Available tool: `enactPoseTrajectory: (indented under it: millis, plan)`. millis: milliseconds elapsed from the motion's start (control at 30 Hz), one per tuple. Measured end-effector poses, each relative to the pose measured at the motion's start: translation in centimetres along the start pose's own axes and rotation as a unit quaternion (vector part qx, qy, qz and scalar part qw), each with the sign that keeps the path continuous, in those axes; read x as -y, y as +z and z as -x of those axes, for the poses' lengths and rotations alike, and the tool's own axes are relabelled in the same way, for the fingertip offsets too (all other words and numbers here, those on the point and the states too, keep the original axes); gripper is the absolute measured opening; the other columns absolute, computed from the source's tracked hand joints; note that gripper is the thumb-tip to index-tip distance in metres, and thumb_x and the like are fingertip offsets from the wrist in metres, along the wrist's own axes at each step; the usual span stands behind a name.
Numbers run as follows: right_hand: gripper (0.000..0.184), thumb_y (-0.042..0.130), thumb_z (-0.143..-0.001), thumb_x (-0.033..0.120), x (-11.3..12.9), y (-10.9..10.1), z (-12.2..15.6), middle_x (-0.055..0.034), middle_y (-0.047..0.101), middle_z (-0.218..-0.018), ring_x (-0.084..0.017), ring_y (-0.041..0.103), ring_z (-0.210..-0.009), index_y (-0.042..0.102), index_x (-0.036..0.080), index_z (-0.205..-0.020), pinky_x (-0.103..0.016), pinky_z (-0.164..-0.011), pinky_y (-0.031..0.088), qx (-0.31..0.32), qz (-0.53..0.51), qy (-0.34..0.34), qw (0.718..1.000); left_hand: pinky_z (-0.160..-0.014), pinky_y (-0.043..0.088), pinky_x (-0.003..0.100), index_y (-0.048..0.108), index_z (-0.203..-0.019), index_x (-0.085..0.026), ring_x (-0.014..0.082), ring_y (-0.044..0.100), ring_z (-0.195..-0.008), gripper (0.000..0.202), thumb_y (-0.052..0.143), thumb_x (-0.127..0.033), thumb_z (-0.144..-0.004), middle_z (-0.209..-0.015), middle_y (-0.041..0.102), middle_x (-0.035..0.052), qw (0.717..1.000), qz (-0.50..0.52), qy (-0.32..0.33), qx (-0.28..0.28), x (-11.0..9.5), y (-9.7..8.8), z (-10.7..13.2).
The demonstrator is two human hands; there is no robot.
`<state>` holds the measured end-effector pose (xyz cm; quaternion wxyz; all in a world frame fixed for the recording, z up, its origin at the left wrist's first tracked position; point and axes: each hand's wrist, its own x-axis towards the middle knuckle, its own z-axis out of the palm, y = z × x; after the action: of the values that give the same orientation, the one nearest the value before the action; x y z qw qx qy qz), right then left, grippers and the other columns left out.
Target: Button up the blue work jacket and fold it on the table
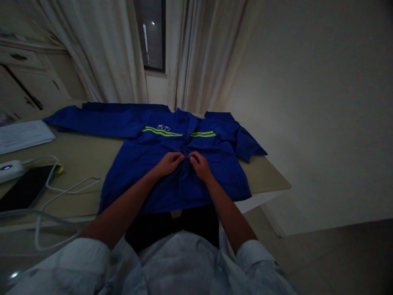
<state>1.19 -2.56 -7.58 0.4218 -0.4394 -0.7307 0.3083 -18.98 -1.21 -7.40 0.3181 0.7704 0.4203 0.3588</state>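
A blue work jacket [144, 164] with yellow-green reflective stripes across the chest lies spread face up on a beige table [80, 153]. Its sleeves stretch out to the left and right. My left hand [169, 162] and my right hand [199, 164] meet at the jacket's front opening, a little below the stripes. Both hands have their fingers curled and pinched on the fabric edges there. In the dim light I cannot make out a button or zip between the fingers.
On the table's left lie a dark phone or tablet [26, 186], white cables [66, 186], a small white device [10, 169] and papers [23, 135]. Curtains [196, 53] and a dark window stand behind. The table's right edge drops to open floor beside a plain wall.
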Motion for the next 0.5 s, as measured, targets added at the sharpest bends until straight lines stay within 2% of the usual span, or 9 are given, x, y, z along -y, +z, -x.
enactPoseTrajectory:
  millis: [67, 100, 133, 200, 267, 367, 433, 500]
  plan:
    - [0.035, 0.047, -0.101, 0.050, 0.0, 0.0, -0.2, 0.0020, 0.060, -0.071, -0.015, 0.059, -0.067, 0.064, 0.020, -0.094, -0.025, -0.067, 0.045, 0.000, 0.023, 0.046, 0.999, -0.093, 0.054, 0.039, 0.074, -0.107, -0.016, 0.0254, 0.069, -0.099, 0.039, 0.046, -0.041, -0.100, -0.105, 0.076, 0.0103, 0.991, -0.129, 0.045, -0.014, -0.1, 0.5, 0.8]
    - [0.037, 0.047, -0.102, 0.052, 0.2, 0.1, -0.4, 0.0019, 0.062, -0.070, -0.015, 0.060, -0.067, 0.065, 0.020, -0.094, -0.025, -0.067, 0.045, 0.001, 0.053, 0.068, 0.996, -0.104, 0.051, 0.044, 0.072, -0.121, -0.016, 0.0288, 0.067, -0.114, 0.041, 0.045, -0.039, -0.100, -0.123, 0.073, 0.0138, 0.980, -0.190, 0.050, -0.022, -0.2, 0.8, 1.3]
    - [0.038, 0.051, -0.101, 0.055, 0.5, 0.1, -0.7, 0.0008, 0.065, -0.072, -0.016, 0.063, -0.070, 0.066, 0.020, -0.095, -0.025, -0.068, 0.046, 0.005, 0.095, 0.091, 0.991, -0.113, 0.045, 0.049, 0.067, -0.133, -0.015, 0.0315, 0.062, -0.127, 0.046, 0.043, -0.037, -0.101, -0.137, 0.068, 0.0165, 0.968, -0.244, 0.044, -0.026, -0.2, 1.2, 1.9]
    - [0.042, 0.059, -0.097, 0.061, 1.5, 0.2, -1.5, -0.0048, 0.073, -0.084, -0.021, 0.070, -0.082, 0.069, 0.020, -0.096, -0.028, -0.074, 0.049, 0.026, 0.204, 0.134, 0.969, -0.123, 0.035, 0.054, 0.057, -0.148, -0.014, 0.0335, 0.049, -0.146, 0.054, 0.038, -0.037, -0.103, -0.155, 0.055, 0.0175, 0.945, -0.327, 0.016, -0.012, -0.1, 2.0, 3.2]
    - [0.042, 0.065, -0.092, 0.061, 2.8, 0.5, -2.5, -0.0121, 0.076, -0.100, -0.027, 0.073, -0.098, 0.072, 0.020, -0.098, -0.033, -0.082, 0.052, 0.061, 0.315, 0.158, 0.934, -0.127, 0.029, 0.053, 0.052, -0.153, -0.014, 0.0321, 0.039, -0.154, 0.057, 0.034, -0.037, -0.105, -0.164, 0.046, 0.0149, 0.926, -0.378, -0.004, 0.013, 0.0, 2.6, 4.3]
    - [0.043, 0.073, -0.088, 0.050, 4.3, 1.3, -4.0, -0.0202, 0.075, -0.116, -0.034, 0.072, -0.110, 0.073, 0.017, -0.115, -0.039, -0.088, 0.055, 0.096, 0.407, 0.142, 0.897, -0.128, 0.029, 0.051, 0.048, -0.157, -0.012, 0.0314, 0.034, -0.157, 0.059, 0.031, -0.036, -0.106, -0.168, 0.038, 0.0137, 0.906, -0.423, -0.011, 0.021, 0.0, 3.2, 5.6]
    - [0.045, 0.072, -0.087, 0.041, 4.4, 1.9, -4.7, -0.0227, 0.073, -0.121, -0.035, 0.072, -0.112, 0.070, 0.014, -0.123, -0.040, -0.089, 0.056, 0.101, 0.420, 0.120, 0.894, -0.127, 0.031, 0.052, 0.047, -0.157, -0.008, 0.0328, 0.036, -0.156, 0.060, 0.030, -0.035, -0.106, -0.168, 0.037, 0.0168, 0.900, -0.436, -0.009, 0.016, -0.1, 3.1, 6.0]
    - [0.041, 0.068, -0.089, 0.036, 3.6, 2.4, -4.9, -0.0218, 0.073, -0.122, -0.035, 0.073, -0.111, 0.071, 0.014, -0.123, -0.040, -0.089, 0.056, 0.090, 0.406, 0.105, 0.903, -0.124, 0.034, 0.052, 0.046, -0.155, -0.006, 0.0347, 0.039, -0.154, 0.059, 0.033, -0.035, -0.106, -0.167, 0.039, 0.0200, 0.898, -0.439, 0.001, 0.018, -0.4, 2.6, 6.0]
